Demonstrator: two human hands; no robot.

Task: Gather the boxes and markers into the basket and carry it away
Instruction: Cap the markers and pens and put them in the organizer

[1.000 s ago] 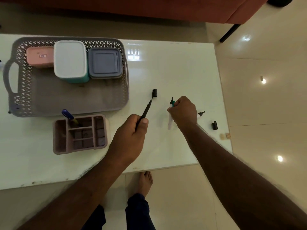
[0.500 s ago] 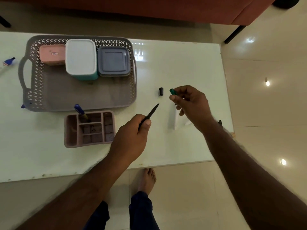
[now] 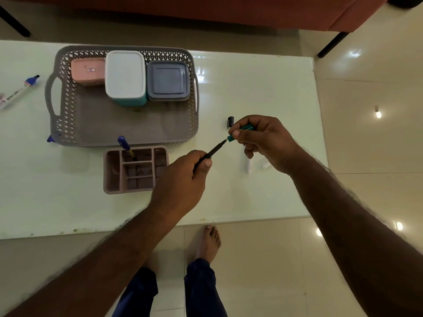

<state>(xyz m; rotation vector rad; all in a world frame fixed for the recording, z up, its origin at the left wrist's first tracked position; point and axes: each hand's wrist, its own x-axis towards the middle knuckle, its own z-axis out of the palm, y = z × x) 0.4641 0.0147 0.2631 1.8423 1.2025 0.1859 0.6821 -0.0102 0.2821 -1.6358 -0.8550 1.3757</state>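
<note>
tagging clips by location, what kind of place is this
Probably a room in a home, likely a living room. A low glossy white table stands on polished tile floor, with what looks like a rust-coloured sofa behind it. The person's bare foot also suggests indoors at home.

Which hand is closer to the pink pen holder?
Left. The left hand sits right beside the pink pen holder; the right hand is farther away.

White table (image 3: 263, 88) w/ grey basket (image 3: 91, 124), pink organizer (image 3: 113, 172), blue-tipped marker (image 3: 19, 91), black cap (image 3: 230, 121).
</note>
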